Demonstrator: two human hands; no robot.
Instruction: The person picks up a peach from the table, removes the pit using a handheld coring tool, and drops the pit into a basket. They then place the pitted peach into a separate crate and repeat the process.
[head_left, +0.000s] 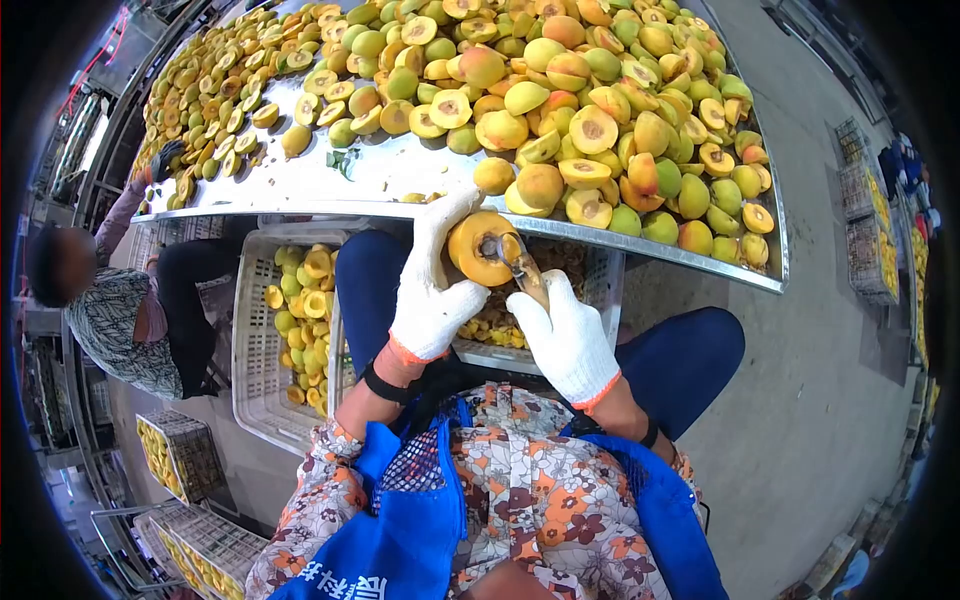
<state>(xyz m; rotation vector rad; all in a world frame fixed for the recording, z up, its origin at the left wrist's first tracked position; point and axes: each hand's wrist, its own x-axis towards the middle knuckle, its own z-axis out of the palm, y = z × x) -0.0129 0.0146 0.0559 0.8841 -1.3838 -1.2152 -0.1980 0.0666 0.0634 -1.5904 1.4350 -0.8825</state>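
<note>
My left hand (432, 295), in a white knit glove, is closed around a halved peach (468, 244) with its cut face and dark pit hollow turned toward me. In my gloved right hand (566, 338) is a pitting knife (529, 277). Its metal end touches the cut face near the hollow. Both hands are just in front of the metal table edge, above a crate (608, 292) holding scraps. Left of my leg stands another crate (250, 340) with hollowed peach halves (305, 300) in it.
Heaped peach halves (592, 130) cover much of the metal table (390, 176), whose raised rim runs before me. At left, another person (125, 320) sits by the same table. Stacked crates with fruit (868, 235) stand right; more crates (178, 455) are lower left.
</note>
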